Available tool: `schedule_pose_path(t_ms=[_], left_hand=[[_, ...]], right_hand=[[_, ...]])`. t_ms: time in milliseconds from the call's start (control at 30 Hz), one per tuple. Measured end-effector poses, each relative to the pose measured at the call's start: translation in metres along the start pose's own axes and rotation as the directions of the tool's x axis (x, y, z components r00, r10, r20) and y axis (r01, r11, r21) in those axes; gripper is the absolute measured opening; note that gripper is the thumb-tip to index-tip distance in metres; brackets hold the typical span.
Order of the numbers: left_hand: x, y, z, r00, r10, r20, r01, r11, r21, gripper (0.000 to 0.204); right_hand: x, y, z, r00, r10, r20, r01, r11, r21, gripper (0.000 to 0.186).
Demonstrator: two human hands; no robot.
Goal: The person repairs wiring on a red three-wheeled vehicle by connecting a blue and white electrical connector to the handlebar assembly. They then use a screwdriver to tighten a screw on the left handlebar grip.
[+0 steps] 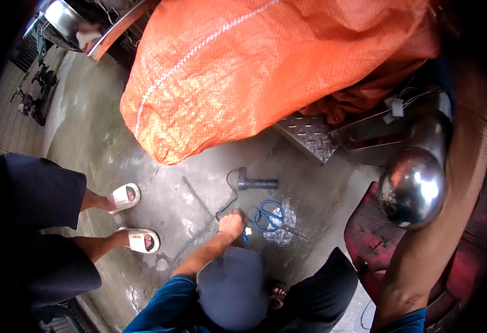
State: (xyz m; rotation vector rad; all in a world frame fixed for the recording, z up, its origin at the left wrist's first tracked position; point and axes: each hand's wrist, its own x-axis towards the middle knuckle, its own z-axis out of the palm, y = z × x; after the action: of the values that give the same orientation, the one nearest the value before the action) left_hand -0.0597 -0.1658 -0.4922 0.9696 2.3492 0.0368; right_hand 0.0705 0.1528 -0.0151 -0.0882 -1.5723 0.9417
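Observation:
My left hand [232, 223] is low over the concrete floor, its fingers closed on a thin black cable [234, 195]. That cable curves up to a black tool [260, 183] with a cylindrical body and a short crosspiece at one end. Beside the hand's right edge is a small white piece [248, 231] with a blue bit below it. Scissors with blue handles [269, 215] lie just right of the hand, partly over crumpled clear plastic [279, 238]. My right arm stretches up the right side; my right hand [472, 75] is in dark shadow at the rim, its fingers indistinct.
A large orange woven sack [215, 83] bulges overhead, above a metal tread plate [308, 136]. A shiny rounded metal part [412, 187] and a worn red surface [374, 241] are at the right. Another person's feet in white slides [125, 198] stand at the left.

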Motion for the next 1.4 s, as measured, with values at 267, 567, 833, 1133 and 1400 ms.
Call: schedule_pose_path(t_ms=[267, 567, 833, 1133, 1400], left_hand=[[-0.034, -0.002, -0.066, 0.922, 0.08, -0.378, -0.229, 0.901, -0.368, 0.025], [-0.098, -0.019, -0.185, 0.965, -0.216, -0.15, -0.207, -0.27, -0.94, 0.024], [-0.15, -0.009, -0.232, 0.942, -0.124, -0.312, -0.326, -0.56, -0.761, 0.02], [-0.191, 0.062, -0.284, 0.637, -0.056, -0.769, -0.736, 0.252, -0.628, 0.036], [-0.191, 0.096, -0.302, 0.391, 0.257, -0.884, -0.869, 0.42, -0.262, 0.004]], right_hand=[[-0.096, -0.051, 0.039, 0.955, 0.177, -0.237, -0.166, 0.984, 0.066, 0.034], [-0.339, -0.041, 0.076, 0.074, 0.982, -0.175, -0.935, 0.129, 0.33, 0.021], [-0.464, 0.031, 0.095, 0.284, 0.921, -0.265, -0.791, 0.07, -0.607, 0.05], [-0.243, -0.067, 0.161, 0.43, 0.84, 0.33, -0.903, 0.403, 0.152, 0.04], [-0.177, -0.128, 0.127, 0.889, 0.333, 0.316, -0.457, 0.696, 0.554, 0.07]])
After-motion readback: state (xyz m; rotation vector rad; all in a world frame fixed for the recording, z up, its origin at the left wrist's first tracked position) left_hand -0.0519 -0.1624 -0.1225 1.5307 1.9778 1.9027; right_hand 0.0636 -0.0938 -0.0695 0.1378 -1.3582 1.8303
